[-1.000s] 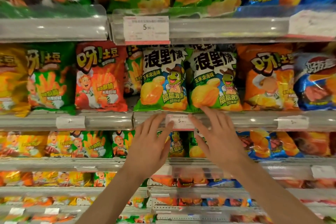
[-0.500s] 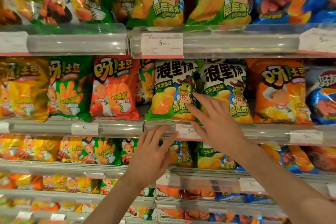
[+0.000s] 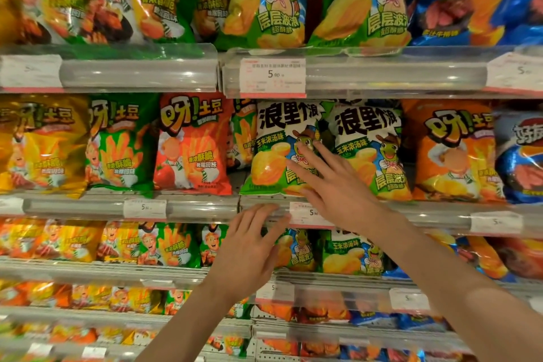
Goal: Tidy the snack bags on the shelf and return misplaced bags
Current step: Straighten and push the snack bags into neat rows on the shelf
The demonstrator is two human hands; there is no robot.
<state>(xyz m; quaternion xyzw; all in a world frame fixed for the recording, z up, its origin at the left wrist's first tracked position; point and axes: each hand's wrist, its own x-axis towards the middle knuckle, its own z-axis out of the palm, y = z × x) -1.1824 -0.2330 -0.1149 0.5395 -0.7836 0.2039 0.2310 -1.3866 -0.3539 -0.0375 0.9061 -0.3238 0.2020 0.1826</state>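
Right hand flat, fingers spread, on glossy crinkled green chip bag; left hand open, holding nothing

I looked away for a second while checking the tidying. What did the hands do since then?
The right hand rose from the shelf edge and now lies with straight fingers on the front of the left green frog bag. The left hand stayed low by the price tag, open. No bag has been taken hold of or visibly shifted.

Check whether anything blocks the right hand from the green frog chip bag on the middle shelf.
Nothing visible does. The right hand is already spread flat over the front of the green frog chip bag, its fingers straight. The left hand hovers lower, by the shelf rail.
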